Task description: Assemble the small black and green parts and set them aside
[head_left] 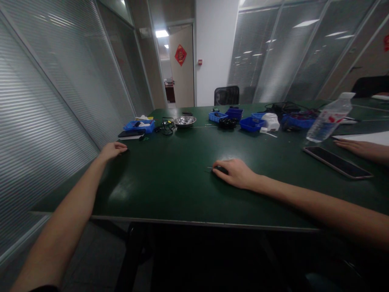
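My left hand (112, 150) rests at the left side of the green table (170, 182), fingers closed together. A small dark thing (127, 151) shows at its fingertips, too small to name. Nearer the middle, my right hand (235, 173) lies low on the tabletop, its fingers curled round a black object with a thin metal tip (223, 170). The thin tip points left, just above the table. Most of the black object is hidden by the fingers, so its kind is unclear.
A metal bowl (185, 121), a coil of black cable (166, 127) and blue trays (251, 124) stand along the back. At right are a tilted water bottle (328, 118), a phone (337, 162) and another person's hand (361, 149) by white paper (370, 138).
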### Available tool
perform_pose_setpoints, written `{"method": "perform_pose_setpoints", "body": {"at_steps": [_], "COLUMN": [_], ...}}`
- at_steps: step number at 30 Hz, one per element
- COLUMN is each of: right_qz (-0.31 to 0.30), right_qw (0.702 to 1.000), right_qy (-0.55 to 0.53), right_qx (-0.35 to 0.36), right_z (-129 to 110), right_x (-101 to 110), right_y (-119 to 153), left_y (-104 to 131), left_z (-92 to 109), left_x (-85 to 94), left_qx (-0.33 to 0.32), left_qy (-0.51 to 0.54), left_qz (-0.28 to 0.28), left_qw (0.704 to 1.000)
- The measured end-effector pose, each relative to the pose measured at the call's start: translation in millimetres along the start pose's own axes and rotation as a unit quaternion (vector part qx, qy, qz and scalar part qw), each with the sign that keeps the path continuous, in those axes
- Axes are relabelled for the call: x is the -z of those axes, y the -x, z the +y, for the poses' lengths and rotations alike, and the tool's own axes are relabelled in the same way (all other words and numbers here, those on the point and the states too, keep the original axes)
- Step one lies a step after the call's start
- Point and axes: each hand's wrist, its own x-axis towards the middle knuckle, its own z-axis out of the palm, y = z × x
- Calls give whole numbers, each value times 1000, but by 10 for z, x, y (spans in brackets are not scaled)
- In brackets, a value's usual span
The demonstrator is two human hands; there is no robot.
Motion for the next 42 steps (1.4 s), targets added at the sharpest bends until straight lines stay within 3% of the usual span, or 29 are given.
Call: {"method": "perform_pose_setpoints", "body": {"at_steps": [4,8,11,15,21,26,29,42], "right_qz": [-4,-3,-3,2,4,3,0,-6], "right_qw": [1000,1000,1000,1000,999,998,997,994], "right_qy": [5,6,0,-9,-23,-40,-51,-57], "right_qx": [2,4,8,25,27,40,58,92], "right_z": [0,-7,-16,-17,4,0,-5,-12], "right_x": [7,13,24,23,4,29,42,44], "right_y": [-5,-7,-6,-1,5,22,34,29], "left_y": [215,721,1164,1615,1853,1845,1828,1849], "left_z": [575,1246,1641,1939,2007,1986,1971,2000], "left_x": [-508,-1080,-1412,-1647,-1618,-1488,-1466,-1433], "left_qx": [-85,-260,-338,-388,-382,-410,-438,-463], "left_qy": [95,159,194,219,224,153,125,93], "left_qz": [-151,-283,-340,-358,-359,-310,-288,-291], "left_qw": [980,910,856,820,822,844,843,832]}}
